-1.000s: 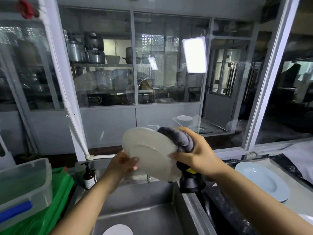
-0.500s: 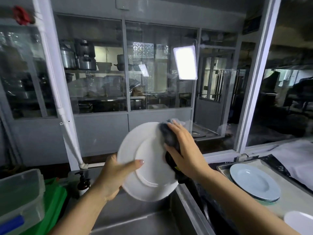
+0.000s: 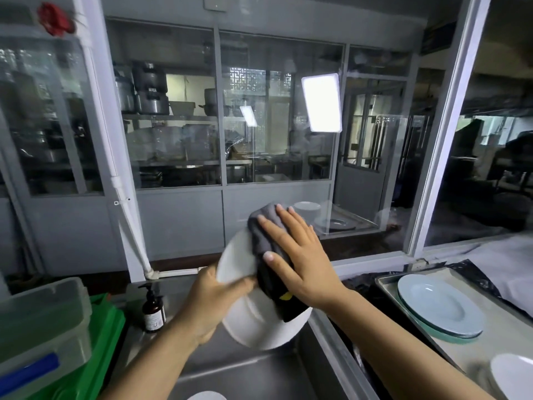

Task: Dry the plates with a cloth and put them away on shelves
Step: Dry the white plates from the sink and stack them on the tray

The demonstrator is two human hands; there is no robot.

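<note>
The steel sink (image 3: 230,368) ran under everything, w/ the person stood over it, and a metal tray (image 3: 450,368) sat on the counter to the right. On that tray lay a pale blue plate (image 3: 439,306), flat, and a second white plate (image 3: 514,376) showed at the frame's edge nearer the person. Left of the sink were a clear lidded tub (image 3: 40,327) on a green crate (image 3: 101,350).

The task's thing was the white dinner plate (image 3: 253,321) — held up in the air over the basin, tilted on edge, face toward the person. It looked like glazed ceramic: stiff, moderately heavy for one hand, brittle if dropped on steel, and prob. slick if any water was left on it. The rim looked the sensible place to hold, thumb on the face & fingers behind.

The grey cloth (image 3: 265,238) was soft and bunched, draped over the plate's upper right and hanging down its face; a small yellow tag showed low on it. It would give grip as well as dry.

The right hand (image 3: 302,261) lay flat on the cloth, fingers straight and spread, pressing it to the plate. The left hand (image 3: 213,298) gripped the left rim, thumb across the face, the other fingers hidden behind — couldn't tell how they lay.

Smallest, a brown pump bottle (image 3: 154,310) stood at the sink's back left corner.
</note>
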